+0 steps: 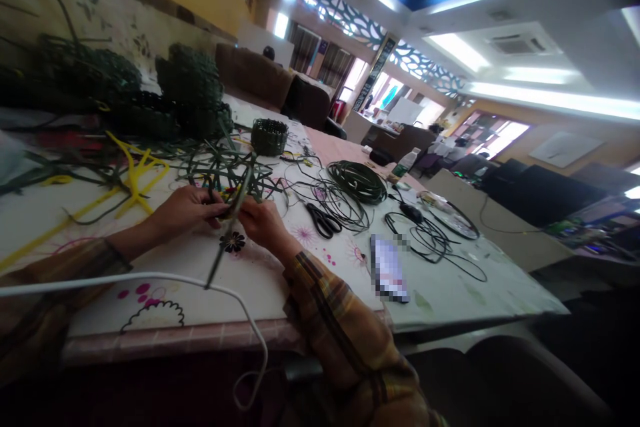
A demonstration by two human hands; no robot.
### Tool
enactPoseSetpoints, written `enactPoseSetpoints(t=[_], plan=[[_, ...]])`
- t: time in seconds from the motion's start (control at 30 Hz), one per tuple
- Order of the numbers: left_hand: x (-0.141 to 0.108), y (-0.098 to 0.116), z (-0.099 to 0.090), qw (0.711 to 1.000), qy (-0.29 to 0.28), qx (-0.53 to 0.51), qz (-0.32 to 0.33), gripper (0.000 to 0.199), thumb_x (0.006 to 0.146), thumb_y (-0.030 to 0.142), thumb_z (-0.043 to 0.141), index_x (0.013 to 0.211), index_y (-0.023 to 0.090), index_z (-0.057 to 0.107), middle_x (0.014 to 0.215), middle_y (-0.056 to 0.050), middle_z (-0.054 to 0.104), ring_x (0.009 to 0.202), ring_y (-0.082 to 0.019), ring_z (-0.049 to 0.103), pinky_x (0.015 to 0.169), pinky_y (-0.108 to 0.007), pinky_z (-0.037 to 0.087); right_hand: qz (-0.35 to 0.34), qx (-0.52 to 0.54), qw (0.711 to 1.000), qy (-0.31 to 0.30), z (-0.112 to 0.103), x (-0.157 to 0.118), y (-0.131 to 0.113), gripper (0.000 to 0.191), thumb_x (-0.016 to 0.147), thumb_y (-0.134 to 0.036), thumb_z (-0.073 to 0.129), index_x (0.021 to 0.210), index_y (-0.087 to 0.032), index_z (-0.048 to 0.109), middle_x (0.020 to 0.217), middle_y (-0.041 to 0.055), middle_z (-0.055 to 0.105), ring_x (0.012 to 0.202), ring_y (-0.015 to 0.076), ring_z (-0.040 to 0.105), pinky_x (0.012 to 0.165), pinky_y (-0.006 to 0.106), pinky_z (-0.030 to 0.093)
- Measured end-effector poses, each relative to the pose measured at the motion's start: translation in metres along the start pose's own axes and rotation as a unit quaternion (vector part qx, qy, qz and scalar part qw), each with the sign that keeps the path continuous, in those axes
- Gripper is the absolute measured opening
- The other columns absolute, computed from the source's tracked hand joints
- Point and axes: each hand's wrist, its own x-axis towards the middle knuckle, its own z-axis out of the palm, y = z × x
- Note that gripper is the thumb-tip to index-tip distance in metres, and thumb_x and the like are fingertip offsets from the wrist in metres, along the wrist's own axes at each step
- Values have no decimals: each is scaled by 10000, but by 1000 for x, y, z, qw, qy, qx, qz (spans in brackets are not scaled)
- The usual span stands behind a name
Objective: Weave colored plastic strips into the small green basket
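Pinching dark green strip (215, 265) with curled left hand (193, 211) and curled right hand (263, 221); above floral tablecloth (270, 273); near black scissors (321, 219), with small woven basket (270, 138) beyond.

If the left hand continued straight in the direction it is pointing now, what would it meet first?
The left hand would most likely meet the dark green strip slanting between the hands, with the right hand just beyond it; the exact depth is unclear.

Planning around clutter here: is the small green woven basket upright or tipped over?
Upright: the woven basket shows its round rim facing up, with the side wall standing below it.
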Motion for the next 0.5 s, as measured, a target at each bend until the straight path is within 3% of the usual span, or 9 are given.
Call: enactPoseSetpoints(t=[0.17,0.27,0.37,0.5], plan=[[-1,-1,-1,1000,-16,9,-6,512,654,668,798,761,170,748,715,-48,761,604,-203,700,614,-274,543,20,-50,999,-1,1,-3,-3,218,1081,-278,556,1119,-213,761,1040,90,787,972,197,730,822,253,489],[-1,-6,2,999,-42,20,-20,538,691,687,763,803,161,745,646,-40,739,594,-209,692,578,-261,506,60,-69,996,-8,-4,-3,-10,261,1092,-319,544,1273,-246,717,1015,68,791,923,193,724,771,245,460],[-2,-12,5,997,-67,27,-29,570,707,713,743,839,159,741,569,-20,695,562,-207,666,541,-249,469,102,-109,988,-37,-13,-2,-18,264,1103,-377,521,1205,-234,717,889,50,762,811,187,686,690,246,374],[-3,-19,6,997,-76,10,-12,562,750,701,725,898,159,748,612,-2,696,577,-192,657,549,-242,464,143,-152,976,-55,-19,-2,-25,270,1099,-427,530,1020,-234,700,774,18,694,699,164,593,640,272,246]])
